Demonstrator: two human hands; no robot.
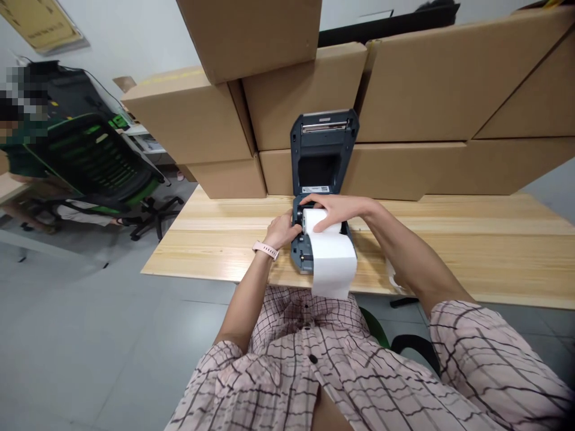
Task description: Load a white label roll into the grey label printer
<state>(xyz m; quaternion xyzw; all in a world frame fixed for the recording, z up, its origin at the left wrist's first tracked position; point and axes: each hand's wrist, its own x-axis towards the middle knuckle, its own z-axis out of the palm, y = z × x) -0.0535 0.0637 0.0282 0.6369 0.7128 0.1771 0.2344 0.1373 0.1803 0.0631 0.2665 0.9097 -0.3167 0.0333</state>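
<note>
A dark grey label printer [302, 258] stands on the wooden table with its lid [324, 149] raised. Inside its bay lies a white roll of label paper [332, 228], and a loose strip of it hangs forward over the printer's front and the table edge. My right hand [335, 209] is wrapped over the top of the roll, thumb on the near side. At the printer's left side is my left hand [283, 230], its thumb at the roll's left end and its other fingers partly hidden behind the casing. A pink band sits on my left wrist.
Stacked cardboard boxes [417, 90] line the back of the wooden table [471, 245]. To the left are a black and green office chair [96, 161] and a seated person [20, 149]. A dark chair [415, 350] is behind me at right.
</note>
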